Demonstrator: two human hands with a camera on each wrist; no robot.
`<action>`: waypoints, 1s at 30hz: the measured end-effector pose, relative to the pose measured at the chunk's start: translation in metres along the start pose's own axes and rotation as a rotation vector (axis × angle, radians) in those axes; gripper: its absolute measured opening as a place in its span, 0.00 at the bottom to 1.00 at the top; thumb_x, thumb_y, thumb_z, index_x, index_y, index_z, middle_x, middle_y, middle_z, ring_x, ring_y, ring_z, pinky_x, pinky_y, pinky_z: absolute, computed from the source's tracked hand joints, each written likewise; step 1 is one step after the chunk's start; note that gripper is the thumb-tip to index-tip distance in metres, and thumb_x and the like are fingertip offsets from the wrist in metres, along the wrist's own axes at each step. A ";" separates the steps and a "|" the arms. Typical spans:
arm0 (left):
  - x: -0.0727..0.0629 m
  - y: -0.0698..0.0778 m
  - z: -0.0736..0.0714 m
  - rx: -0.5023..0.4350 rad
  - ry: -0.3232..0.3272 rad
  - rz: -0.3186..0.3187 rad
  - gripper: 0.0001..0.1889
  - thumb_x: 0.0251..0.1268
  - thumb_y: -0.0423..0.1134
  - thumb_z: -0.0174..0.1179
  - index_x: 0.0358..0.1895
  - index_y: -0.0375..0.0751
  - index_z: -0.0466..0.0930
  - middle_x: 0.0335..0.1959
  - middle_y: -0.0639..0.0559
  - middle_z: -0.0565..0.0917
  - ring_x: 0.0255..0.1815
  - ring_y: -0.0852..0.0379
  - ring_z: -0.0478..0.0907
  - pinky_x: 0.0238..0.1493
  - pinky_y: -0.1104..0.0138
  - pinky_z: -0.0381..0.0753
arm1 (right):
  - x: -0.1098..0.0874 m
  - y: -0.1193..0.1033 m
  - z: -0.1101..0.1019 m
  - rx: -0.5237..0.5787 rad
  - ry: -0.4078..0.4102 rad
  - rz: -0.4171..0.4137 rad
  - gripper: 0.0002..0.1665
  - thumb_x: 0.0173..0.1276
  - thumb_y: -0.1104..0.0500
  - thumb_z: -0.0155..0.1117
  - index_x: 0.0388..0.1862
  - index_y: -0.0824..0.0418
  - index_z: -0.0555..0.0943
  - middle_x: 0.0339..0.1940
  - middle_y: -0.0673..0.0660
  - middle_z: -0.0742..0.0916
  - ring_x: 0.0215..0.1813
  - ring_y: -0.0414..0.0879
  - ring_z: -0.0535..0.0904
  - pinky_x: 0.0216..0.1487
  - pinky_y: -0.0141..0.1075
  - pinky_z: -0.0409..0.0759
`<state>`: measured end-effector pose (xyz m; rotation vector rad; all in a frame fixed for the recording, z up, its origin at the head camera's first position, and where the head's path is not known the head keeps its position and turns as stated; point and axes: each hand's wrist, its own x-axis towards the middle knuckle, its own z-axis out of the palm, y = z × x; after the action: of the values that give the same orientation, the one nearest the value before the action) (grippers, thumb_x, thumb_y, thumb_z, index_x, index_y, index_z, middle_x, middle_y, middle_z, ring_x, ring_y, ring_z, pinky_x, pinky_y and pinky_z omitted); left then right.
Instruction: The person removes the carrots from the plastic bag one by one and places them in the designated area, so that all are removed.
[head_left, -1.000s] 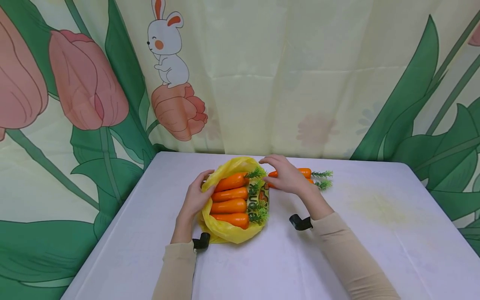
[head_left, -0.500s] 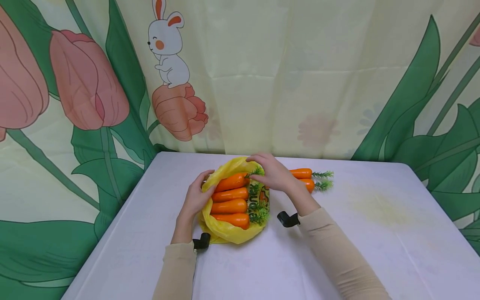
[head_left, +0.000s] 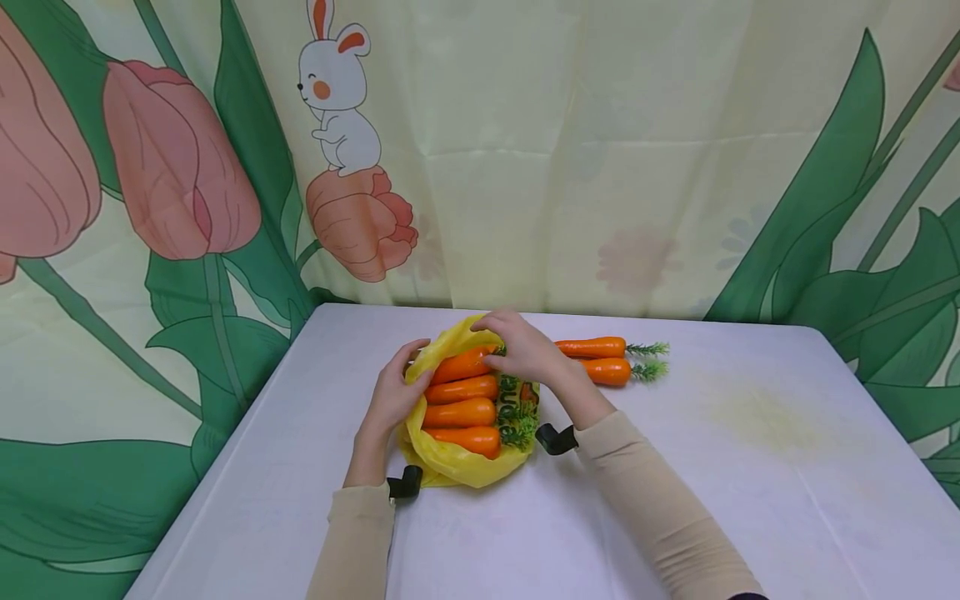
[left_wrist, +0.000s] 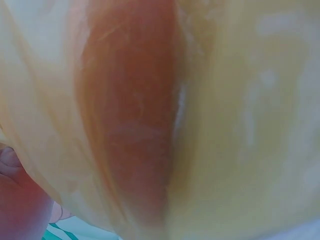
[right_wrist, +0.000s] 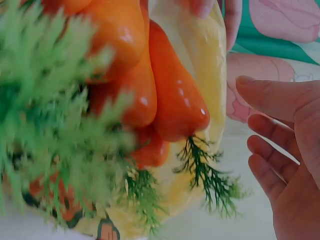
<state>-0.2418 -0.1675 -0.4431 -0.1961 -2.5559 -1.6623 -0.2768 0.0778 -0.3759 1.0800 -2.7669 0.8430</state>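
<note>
A yellow plastic bag lies on the table with its mouth spread, several orange carrots side by side in it, green tops pointing right. My left hand grips the bag's left edge, thumb on the inner side near the carrots. Through the thin plastic, an orange carrot shows in the left wrist view. My right hand hovers over the bag's upper right, fingers spread and lightly bent, holding nothing. In the right wrist view its fingers stand apart from the nearest carrot and the bag's edge.
Two more carrots with green tops lie on the white table right of the bag, partly behind my right hand. Dark printed lettering shows beneath the tops in the bag. A curtain printed with tulips and a rabbit hangs behind.
My right hand has moved left, from beside the two loose carrots to over the bag's upper part, uncovering more of those carrots. The left hand stays at the bag's edge.
</note>
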 end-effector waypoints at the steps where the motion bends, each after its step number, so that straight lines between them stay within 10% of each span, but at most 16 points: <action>1: 0.000 0.000 0.000 0.000 0.000 -0.002 0.27 0.72 0.32 0.60 0.72 0.47 0.70 0.56 0.44 0.77 0.50 0.46 0.76 0.56 0.54 0.79 | 0.001 -0.001 0.001 0.000 -0.007 -0.002 0.27 0.67 0.62 0.71 0.65 0.64 0.77 0.65 0.62 0.77 0.66 0.57 0.70 0.67 0.49 0.69; 30: 0.000 0.001 -0.003 -0.012 -0.001 0.010 0.27 0.72 0.32 0.60 0.72 0.46 0.69 0.58 0.44 0.77 0.52 0.46 0.76 0.57 0.54 0.77 | 0.024 -0.004 0.029 -0.151 -0.150 0.020 0.26 0.66 0.60 0.72 0.62 0.65 0.79 0.61 0.60 0.81 0.63 0.57 0.74 0.68 0.46 0.69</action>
<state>-0.2415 -0.1695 -0.4410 -0.2102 -2.5414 -1.6753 -0.2884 0.0454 -0.3928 1.1336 -2.9114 0.5643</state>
